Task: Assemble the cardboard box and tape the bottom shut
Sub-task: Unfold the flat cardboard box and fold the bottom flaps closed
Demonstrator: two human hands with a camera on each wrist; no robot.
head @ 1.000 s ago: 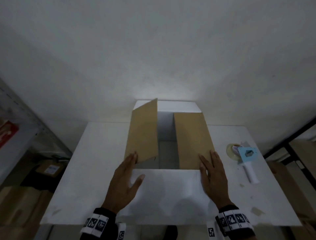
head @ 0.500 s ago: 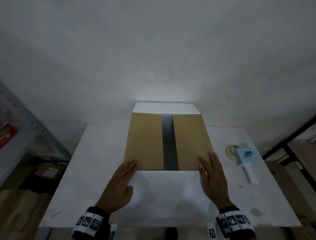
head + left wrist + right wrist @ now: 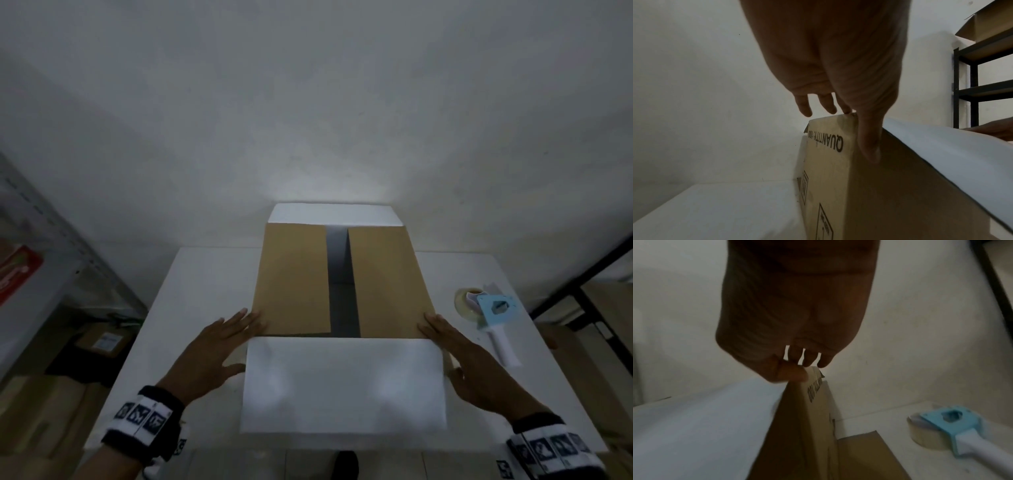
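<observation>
Brown left flap (image 3: 291,277) now lies flat beside its twin, so my left hand (image 3: 214,353) and right hand (image 3: 479,373), fingers straight, can fold the near white flap (image 3: 342,383) over.

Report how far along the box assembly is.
Done: both brown inner flaps lie folded down. In hand: left hand and right hand touch the box's near corners beside the open white near flap. Left: fold the white flaps, then tape with the tape dispenser.
</observation>
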